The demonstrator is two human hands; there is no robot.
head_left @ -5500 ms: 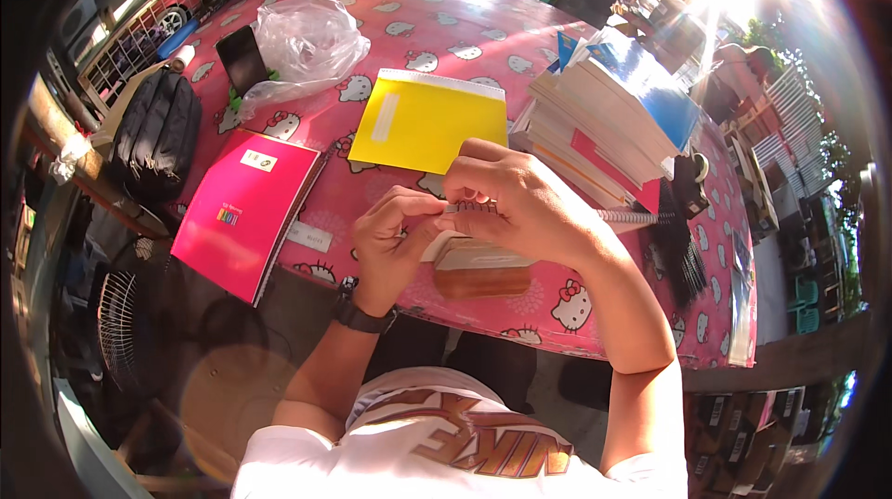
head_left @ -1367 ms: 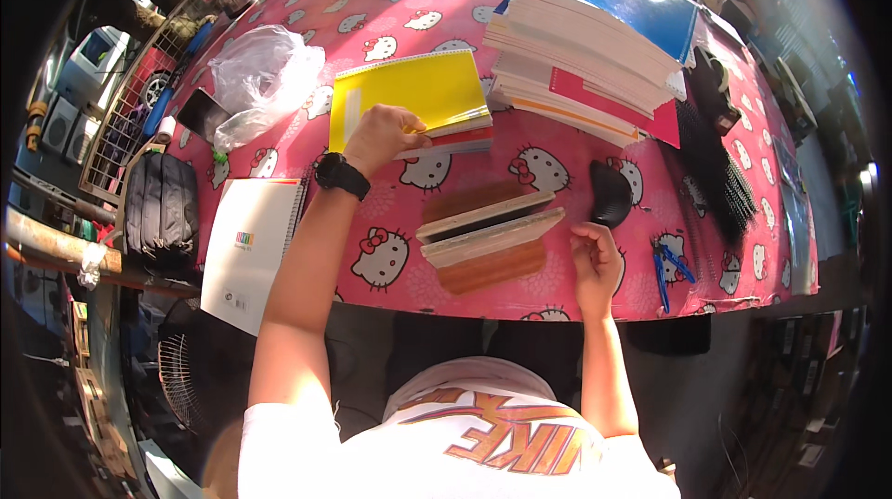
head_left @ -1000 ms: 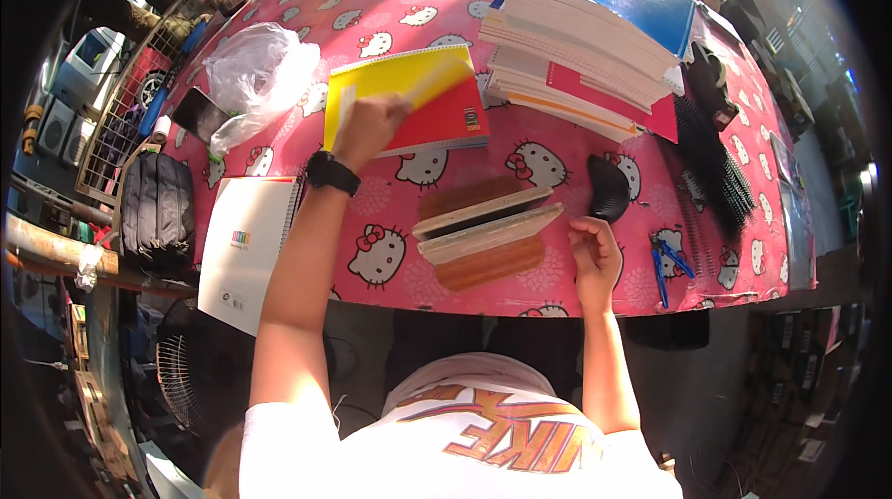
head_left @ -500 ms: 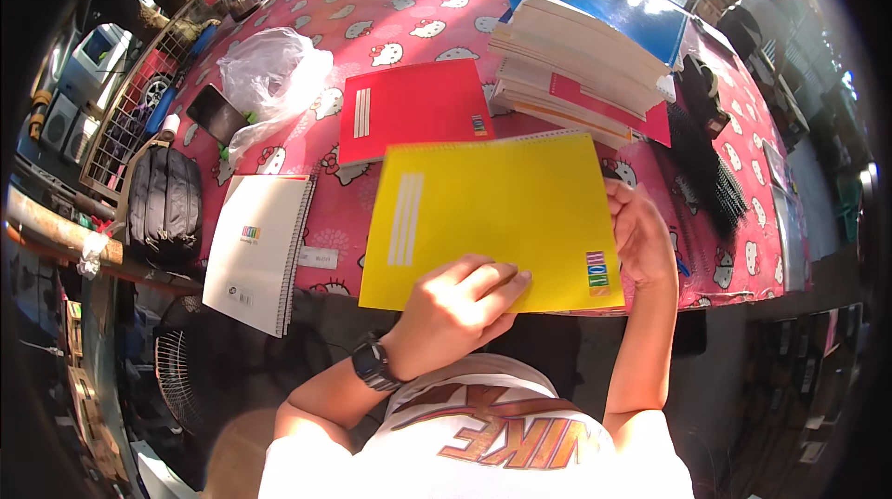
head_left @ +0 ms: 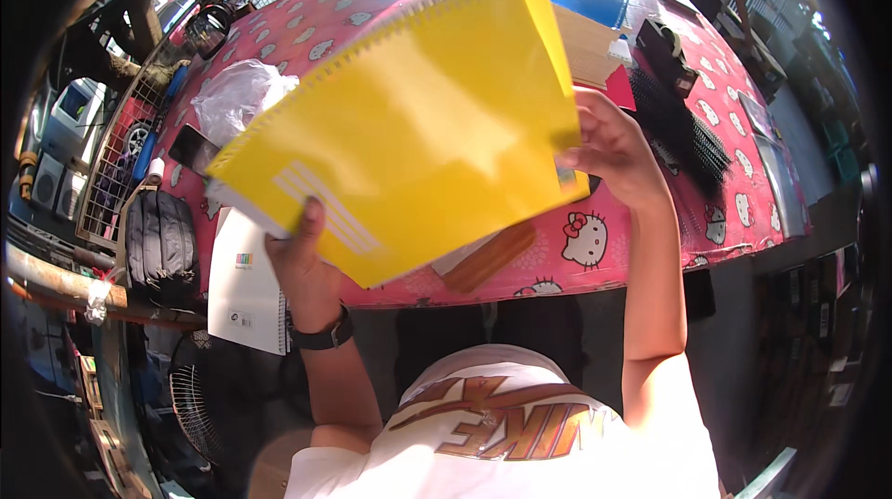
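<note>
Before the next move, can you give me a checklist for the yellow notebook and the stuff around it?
1. Left hand grips the yellow notebook: ok, the thumb presses its lower left corner.
2. Right hand grips it too: cannot tell; it is at the right edge, with some fingers hidden.
3. Notebook closed flat: not ok, a yellow cover stands apart at the upper right.
4. Wire in the holes along its top edge: cannot tell, too blurred.
5. Wooden block in full view: not ok, the notebook hides part of it.
6. White-backed spiral notebook wholly on the table: not ok, its lower end juts past the edge.
</note>
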